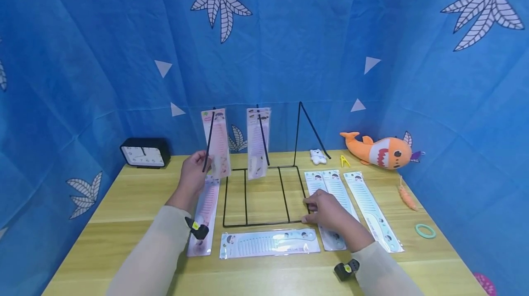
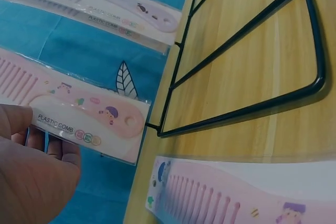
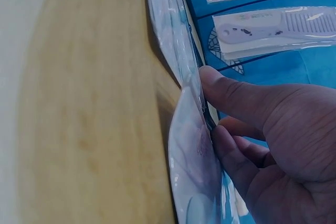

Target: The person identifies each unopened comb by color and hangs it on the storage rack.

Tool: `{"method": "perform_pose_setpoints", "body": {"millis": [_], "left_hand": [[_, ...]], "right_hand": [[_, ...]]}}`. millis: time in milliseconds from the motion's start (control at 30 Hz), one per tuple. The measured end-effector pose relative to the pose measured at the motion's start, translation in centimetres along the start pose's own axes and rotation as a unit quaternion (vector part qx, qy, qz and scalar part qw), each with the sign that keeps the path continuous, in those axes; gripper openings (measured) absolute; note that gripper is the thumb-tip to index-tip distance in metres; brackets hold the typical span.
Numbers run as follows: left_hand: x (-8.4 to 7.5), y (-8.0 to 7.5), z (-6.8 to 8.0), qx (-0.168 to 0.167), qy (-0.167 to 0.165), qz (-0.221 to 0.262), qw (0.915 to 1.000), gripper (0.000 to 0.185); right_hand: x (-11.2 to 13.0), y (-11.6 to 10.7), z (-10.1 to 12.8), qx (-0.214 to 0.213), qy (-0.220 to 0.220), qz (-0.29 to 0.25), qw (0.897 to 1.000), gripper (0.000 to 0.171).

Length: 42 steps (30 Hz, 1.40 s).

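Head view: the pink comb pack (image 1: 221,149), hung near upright on the left hook (image 1: 209,142) of the wire rack (image 1: 256,225), is pinched at its left edge by the nearer left hand (image 1: 194,174), the rack's near right corner being pinched by the right hand (image 1: 326,211).

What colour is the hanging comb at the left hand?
Pink; the hanging comb shows best in the left wrist view.

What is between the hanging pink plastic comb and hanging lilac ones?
Bare gap between pink comb and lilac combs; behind, the head view shows mostly blue fabric curtain.
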<state>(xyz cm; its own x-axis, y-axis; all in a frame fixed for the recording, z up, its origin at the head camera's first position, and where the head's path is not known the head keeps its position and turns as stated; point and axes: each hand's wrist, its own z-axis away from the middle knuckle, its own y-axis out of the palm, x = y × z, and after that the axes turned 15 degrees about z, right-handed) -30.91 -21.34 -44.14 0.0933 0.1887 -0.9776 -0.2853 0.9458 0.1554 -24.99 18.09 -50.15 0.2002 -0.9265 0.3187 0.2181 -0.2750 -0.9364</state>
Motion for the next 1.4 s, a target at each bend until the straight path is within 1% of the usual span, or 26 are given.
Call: {"method": "perform_pose_setpoints", "body": {"millis": [233,400,567,667,733,800,833,933,1033,1067,1100,1133,1200,1300,1400], "left_hand": [[0.0,0.2,-0.2,0.001,0.007,-0.004,1.0000,0.031],[0.0,0.3,-0.3,0.001,0.006,-0.020,0.9998,0.030],[-0.1,-0.2,-0.3,0.009,0.001,-0.068,0.9977,0.036],[0.1,-0.8,-0.1,0.015,-0.018,-0.131,0.9912,0.045],[0.6,-1.3,0.3,0.022,-0.041,-0.195,0.9796,0.054],[1.2,-1.8,0.9,0.031,-0.064,-0.266,0.9612,0.065],[1.5,-1.9,1.3,0.037,-0.070,-0.304,0.9494,0.071],[2.6,-2.0,2.8,0.043,-0.071,-0.409,0.9086,0.088],[3.5,-2.0,4.4,0.040,-0.050,-0.497,0.8652,0.099],[3.8,-2.0,4.9,0.038,-0.047,-0.514,0.8555,0.100],[3.9,-2.1,5.4,0.038,-0.041,-0.527,0.8479,0.101],[4.1,-2.2,5.8,0.039,-0.036,-0.537,0.8421,0.100],[4.2,-2.4,6.4,0.044,-0.027,-0.546,0.8362,0.097],[4.2,-3.2,7.0,0.048,-0.014,-0.548,0.8348,0.089],[4.0,-4.2,7.0,0.048,-0.014,-0.551,0.8330,0.086]], "right_hand": [[0.1,0.0,0.0,0.000,0.000,0.000,1.000,0.065],[0.1,-0.1,0.0,0.001,0.006,0.002,1.000,0.065],[0.2,0.1,0.0,0.002,0.007,0.001,1.000,0.065],[0.2,0.2,0.0,0.003,0.003,0.002,1.000,0.065],[0.2,0.2,-0.1,0.003,0.002,0.006,1.000,0.065],[0.1,0.1,0.0,0.002,0.002,0.008,1.000,0.065],[0.1,0.1,0.0,0.002,0.002,0.009,1.000,0.065],[0.1,0.0,0.0,0.001,0.002,0.005,1.000,0.066],[0.1,0.0,-0.1,0.002,0.001,-0.003,1.000,0.066],[0.1,0.0,-0.1,0.002,0.000,-0.003,1.000,0.066],[0.1,-0.1,0.0,0.002,-0.001,0.000,1.000,0.066],[0.1,0.0,0.0,0.002,-0.001,0.002,1.000,0.065],[0.1,-0.1,0.0,0.001,0.001,0.006,1.000,0.065],[0.1,-0.1,0.0,0.000,0.000,0.014,1.000,0.065],[0.2,-0.1,0.0,-0.001,-0.002,0.012,1.000,0.065]]}}
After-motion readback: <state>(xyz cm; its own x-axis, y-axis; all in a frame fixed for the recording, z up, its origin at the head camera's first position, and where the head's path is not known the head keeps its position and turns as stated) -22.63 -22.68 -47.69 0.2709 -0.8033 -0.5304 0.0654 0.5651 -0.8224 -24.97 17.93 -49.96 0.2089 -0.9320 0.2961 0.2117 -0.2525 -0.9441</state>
